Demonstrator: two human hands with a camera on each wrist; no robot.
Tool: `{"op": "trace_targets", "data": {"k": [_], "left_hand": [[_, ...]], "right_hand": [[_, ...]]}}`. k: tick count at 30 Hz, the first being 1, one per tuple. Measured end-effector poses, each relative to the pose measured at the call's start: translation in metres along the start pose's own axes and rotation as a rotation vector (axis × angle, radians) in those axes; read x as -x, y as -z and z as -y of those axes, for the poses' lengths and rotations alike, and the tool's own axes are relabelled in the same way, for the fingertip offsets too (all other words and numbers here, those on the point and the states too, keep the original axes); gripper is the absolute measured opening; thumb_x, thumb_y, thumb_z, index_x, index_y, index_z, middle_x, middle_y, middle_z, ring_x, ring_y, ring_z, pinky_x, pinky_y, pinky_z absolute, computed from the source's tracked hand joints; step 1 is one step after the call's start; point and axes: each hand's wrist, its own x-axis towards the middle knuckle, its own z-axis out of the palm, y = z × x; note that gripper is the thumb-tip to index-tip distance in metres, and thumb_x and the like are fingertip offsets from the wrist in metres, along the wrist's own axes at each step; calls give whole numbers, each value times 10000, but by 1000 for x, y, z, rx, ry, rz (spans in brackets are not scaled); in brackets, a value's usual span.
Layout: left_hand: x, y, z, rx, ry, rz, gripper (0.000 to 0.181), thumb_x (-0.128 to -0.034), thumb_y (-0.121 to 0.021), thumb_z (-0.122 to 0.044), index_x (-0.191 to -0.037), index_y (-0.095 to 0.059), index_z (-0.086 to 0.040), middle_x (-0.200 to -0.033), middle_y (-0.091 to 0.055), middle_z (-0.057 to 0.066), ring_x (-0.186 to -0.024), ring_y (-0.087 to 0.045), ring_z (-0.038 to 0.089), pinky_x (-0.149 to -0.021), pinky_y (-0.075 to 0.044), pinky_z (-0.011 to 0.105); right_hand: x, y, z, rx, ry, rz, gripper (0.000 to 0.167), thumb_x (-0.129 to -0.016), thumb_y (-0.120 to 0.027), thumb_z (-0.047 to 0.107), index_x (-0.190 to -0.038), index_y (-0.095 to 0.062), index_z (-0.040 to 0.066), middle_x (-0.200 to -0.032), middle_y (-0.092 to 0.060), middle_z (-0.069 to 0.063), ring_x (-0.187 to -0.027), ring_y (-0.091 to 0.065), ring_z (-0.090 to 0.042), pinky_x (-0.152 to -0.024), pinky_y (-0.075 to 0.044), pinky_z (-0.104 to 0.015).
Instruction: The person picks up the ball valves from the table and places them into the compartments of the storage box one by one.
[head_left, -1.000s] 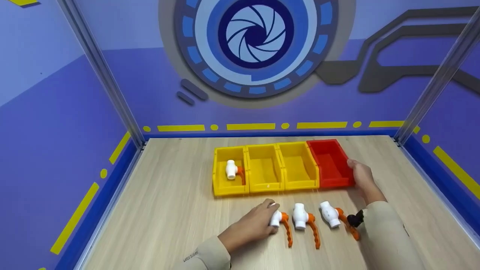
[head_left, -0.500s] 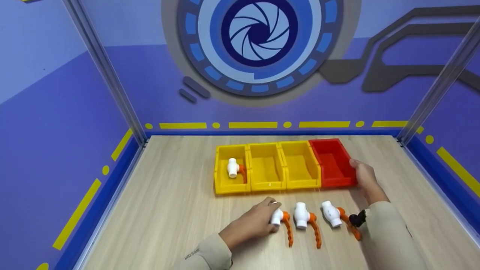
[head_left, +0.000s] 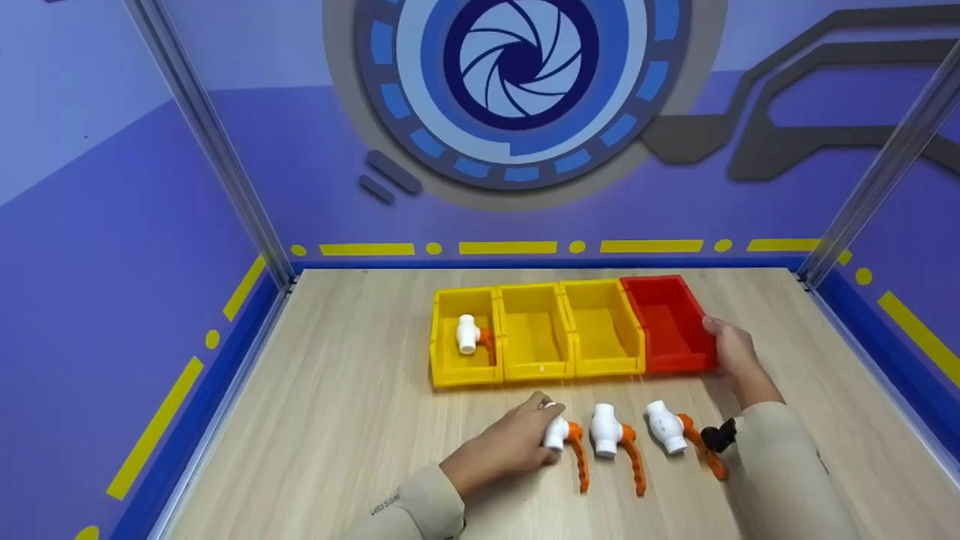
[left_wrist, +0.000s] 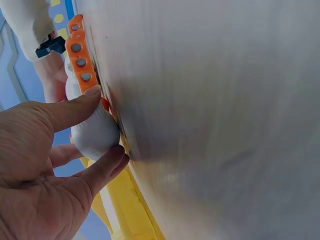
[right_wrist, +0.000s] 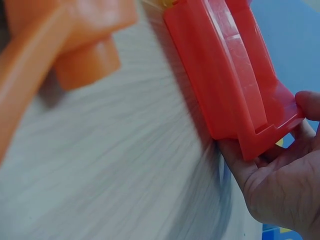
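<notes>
In the head view my left hand (head_left: 506,448) grips the white body of the leftmost valve (head_left: 556,433), whose orange handle points toward me. The left wrist view shows the thumb and fingers around that white body (left_wrist: 95,135). My right hand (head_left: 739,361) holds the outer right wall of the red bin (head_left: 679,360). In the right wrist view the hand (right_wrist: 285,185) has its thumb at the rim of the red bin (right_wrist: 215,75) and its fingers beneath and outside. Two more valves, a middle one (head_left: 606,430) and a right one (head_left: 667,427), lie on the table.
Three yellow bins (head_left: 540,370) stand in a row left of the red one, joined side by side. Inside the leftmost lies another white valve (head_left: 467,334) with an orange handle. Purple panels (head_left: 300,172) wall the wooden table (head_left: 322,420) at the back and both sides.
The head view has shifted slightly. Both hands keep their hold, and the bins and valves show no clear movement on the table.
</notes>
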Motion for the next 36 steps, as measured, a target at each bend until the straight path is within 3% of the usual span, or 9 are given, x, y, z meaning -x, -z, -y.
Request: {"op": "trace_targets", "data": {"k": [5, 9, 14, 28, 32, 36], "left_hand": [[0, 0, -1, -5, 10, 2, 705, -941, -835, -264, -1565, -534, -133, -1494, -550, 61, -1283, -633, 174, -1081, -552, 310], [0, -1, -1, -22, 7, -2, 704, -936, -839, -276, -1558, -541, -132, -1474, -558, 58, -1232, -635, 157, -1052, -556, 298], [2, -2, 1, -7, 15, 0, 705, -932, -846, -284, -1553, -544, -145, -1458, -556, 53, -1201, -640, 160, -1026, -562, 302], [2, -1, 3, 7, -5, -35, 675, -948, -826, -252, -1549, -545, -125, -1463, -538, 82, -1231, -654, 196, -1048, -563, 306], [2, 3, 3, 17, -5, -61, 685, -968, -804, -263, -1571, -514, -118, -1488, -519, 105, -1278, -644, 224, -1088, -555, 334], [2, 8, 3, 41, -3, -88, 703, -982, -789, -283, -1595, -482, -127, -1506, -504, 106, -1289, -636, 226, -1098, -550, 349]], "right_hand": [[0, 1, 1, 5, -6, -17, 696, -1120, -339, 470, -1720, -180, 156, -1798, -184, -120, -1566, -314, -266, -1335, -270, -440], [-1, 0, 0, 30, 2, -38, 708, -1115, -367, 482, -1711, -230, 127, -1757, -261, -132, -1424, -436, -199, -1195, -383, -337], [-2, -3, -3, 45, 11, -39, 682, -1118, -353, 456, -1705, -256, 123, -1729, -299, -141, -1347, -476, -165, -1084, -406, -279], [-2, -5, -4, 55, 32, -44, 671, -1125, -332, 451, -1704, -240, 126, -1782, -221, -152, -1576, -302, -299, -1342, -234, -457], [-2, -4, -3, 33, 13, -63, 685, -1117, -362, 457, -1704, -250, 121, -1782, -222, -144, -1568, -304, -283, -1354, -207, -455], [-1, -2, -1, 23, 6, -74, 706, -1111, -382, 479, -1705, -255, 120, -1757, -261, -148, -1486, -382, -246, -1309, -273, -428]]}}
